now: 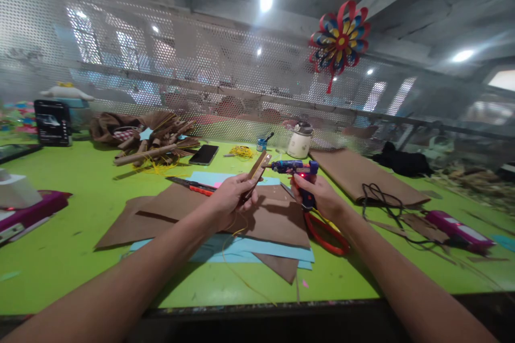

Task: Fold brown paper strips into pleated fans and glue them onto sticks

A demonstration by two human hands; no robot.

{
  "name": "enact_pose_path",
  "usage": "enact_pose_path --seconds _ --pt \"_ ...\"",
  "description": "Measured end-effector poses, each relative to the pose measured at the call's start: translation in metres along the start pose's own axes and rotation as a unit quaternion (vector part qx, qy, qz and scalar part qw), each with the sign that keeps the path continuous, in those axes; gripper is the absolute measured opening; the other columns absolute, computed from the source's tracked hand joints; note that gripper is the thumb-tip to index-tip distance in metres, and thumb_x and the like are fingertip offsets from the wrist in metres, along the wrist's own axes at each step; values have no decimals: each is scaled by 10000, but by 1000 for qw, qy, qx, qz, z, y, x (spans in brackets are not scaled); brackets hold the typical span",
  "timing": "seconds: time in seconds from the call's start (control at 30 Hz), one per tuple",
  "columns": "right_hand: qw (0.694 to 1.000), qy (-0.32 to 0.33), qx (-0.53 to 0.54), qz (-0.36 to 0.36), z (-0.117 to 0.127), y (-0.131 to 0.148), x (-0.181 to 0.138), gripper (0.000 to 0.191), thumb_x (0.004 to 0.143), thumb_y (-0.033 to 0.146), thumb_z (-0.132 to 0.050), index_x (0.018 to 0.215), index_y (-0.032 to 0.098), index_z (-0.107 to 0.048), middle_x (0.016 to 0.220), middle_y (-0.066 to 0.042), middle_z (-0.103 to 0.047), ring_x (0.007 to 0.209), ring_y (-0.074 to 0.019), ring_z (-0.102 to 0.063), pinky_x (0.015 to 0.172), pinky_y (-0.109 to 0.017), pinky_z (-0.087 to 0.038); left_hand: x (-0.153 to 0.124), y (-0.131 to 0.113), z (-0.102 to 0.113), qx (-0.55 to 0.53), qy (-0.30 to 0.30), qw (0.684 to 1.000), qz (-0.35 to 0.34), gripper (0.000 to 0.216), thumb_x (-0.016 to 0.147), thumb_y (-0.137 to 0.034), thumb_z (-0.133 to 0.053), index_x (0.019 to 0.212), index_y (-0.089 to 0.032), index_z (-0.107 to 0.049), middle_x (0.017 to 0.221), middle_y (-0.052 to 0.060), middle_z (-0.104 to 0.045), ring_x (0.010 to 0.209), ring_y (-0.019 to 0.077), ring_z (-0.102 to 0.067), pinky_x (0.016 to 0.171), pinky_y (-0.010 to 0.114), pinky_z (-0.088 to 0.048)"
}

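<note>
Over the middle of the green table, my left hand (pixel 235 194) is closed on a narrow folded strip of brown paper (pixel 260 167). A thin yellow string (pixel 225 249) trails down below that hand. In my right hand (pixel 316 193) is a dark blue glue gun (pixel 295 167) with a small red light; its nozzle points left and meets or nearly meets the strip. Under both hands lie brown paper sheets (pixel 277 220) and light blue paper strips (pixel 237 249). Red-handled scissors (pixel 328 238) lie below my right hand. A red and black cutter knife (pixel 193 186) rests left of my left hand.
Rolled brown paper pieces (pixel 156 142) are heaped at the back left near a phone (pixel 204 154). A white jar (pixel 300 140) stands at the back. Folded brown paper (pixel 362 174) and a purple power strip (pixel 458 229) with a black cord lie right. A paper flower (pixel 341 42) hangs above.
</note>
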State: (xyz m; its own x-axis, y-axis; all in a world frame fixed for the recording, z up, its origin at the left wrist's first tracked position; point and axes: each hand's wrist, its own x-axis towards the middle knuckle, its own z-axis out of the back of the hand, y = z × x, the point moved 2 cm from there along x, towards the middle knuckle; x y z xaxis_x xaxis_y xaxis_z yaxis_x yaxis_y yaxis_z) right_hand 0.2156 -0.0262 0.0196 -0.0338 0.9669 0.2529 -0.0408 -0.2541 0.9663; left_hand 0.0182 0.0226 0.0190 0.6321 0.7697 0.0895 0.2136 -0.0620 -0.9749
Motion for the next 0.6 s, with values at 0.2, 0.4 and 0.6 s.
enact_pose_path --seconds 0.2,0.4,0.6 --pt "999 25 -38 4 -3 0 -2 301 790 422 -535 694 138 -508 585 7 -468 480 -79 -412 452 -223 -292 0 -3 -1 9 -7 1000 -6 165 799 -293 -537 848 -136 -521 512 -31 -506 347 21 -343 335 155 -167" --pt "997 50 -55 19 -4 -1 -3 286 812 401 -513 713 133 -516 593 0 -470 495 -84 -420 477 -237 -298 -1 -5 -1 7 -13 1000 3 135 808 -258 -519 845 -127 -521 523 -26 -513 355 25 -370 330 139 -192" --pt "994 66 -79 27 -6 0 -3 274 827 391 -494 739 132 -525 601 -10 -475 506 -90 -419 488 -248 -299 -2 -6 -1 6 -17 1000 10 86 818 -208 -483 798 -128 -508 512 -28 -511 347 29 -356 333 136 -217"
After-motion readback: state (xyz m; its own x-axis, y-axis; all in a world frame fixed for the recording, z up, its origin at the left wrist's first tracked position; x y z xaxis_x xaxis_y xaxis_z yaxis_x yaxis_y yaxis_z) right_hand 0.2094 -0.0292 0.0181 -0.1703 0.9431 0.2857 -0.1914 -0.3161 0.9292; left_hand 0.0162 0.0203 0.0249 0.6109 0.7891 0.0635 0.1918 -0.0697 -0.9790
